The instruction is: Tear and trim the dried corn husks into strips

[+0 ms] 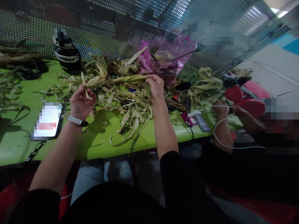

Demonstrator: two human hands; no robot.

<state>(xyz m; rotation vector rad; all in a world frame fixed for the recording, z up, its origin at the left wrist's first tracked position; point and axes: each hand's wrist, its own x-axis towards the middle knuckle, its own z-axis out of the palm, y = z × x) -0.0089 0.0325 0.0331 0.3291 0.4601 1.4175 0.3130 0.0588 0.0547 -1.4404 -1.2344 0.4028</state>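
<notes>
Dried corn husks (133,116) lie in a loose heap on the green table, in strips and shreds. My left hand (81,101), palm turned up, has its fingers closed on a pale bundle of corn husk (95,81) with a knotted-looking end. A long yellow-green husk strip (130,78) runs sideways over the heap, and my right hand (155,87) pinches its right end between thumb and fingers. Whether the strip joins the bundle on the left cannot be made out. A light-banded watch (78,120) is on my left wrist.
A black bottle (67,54) stands at the back against a perforated metal panel (105,28). A phone (48,121) lies left, strapped near the edge. Pink plastic bag (173,53) sits behind the husks. At right, a co-worker's hands (220,109) are near a white cable and more husks.
</notes>
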